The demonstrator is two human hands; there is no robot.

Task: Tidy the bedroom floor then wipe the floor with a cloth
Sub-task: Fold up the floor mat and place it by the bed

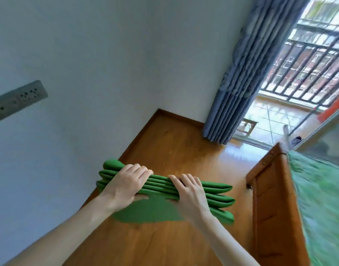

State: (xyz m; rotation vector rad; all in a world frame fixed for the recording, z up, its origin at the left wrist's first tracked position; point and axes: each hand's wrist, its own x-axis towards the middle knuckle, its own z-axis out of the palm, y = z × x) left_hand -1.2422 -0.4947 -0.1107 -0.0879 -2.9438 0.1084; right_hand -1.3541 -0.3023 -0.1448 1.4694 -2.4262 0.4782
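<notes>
A green cloth (157,210), bunched into several long folds, is held above the wooden floor (170,143). My left hand (124,184) grips the folds near their left end, fingers curled over the top. My right hand (189,191) grips the folds to the right of centre in the same way. A loose flap of the cloth hangs down between my wrists. The right ends of the folds (222,200) stick out past my right hand.
A wooden bed frame (268,198) with green bedding (324,208) stands on the right. The white wall (88,64) with a socket strip (17,99) is on the left. A blue curtain (239,79) hangs by the open balcony door (276,116).
</notes>
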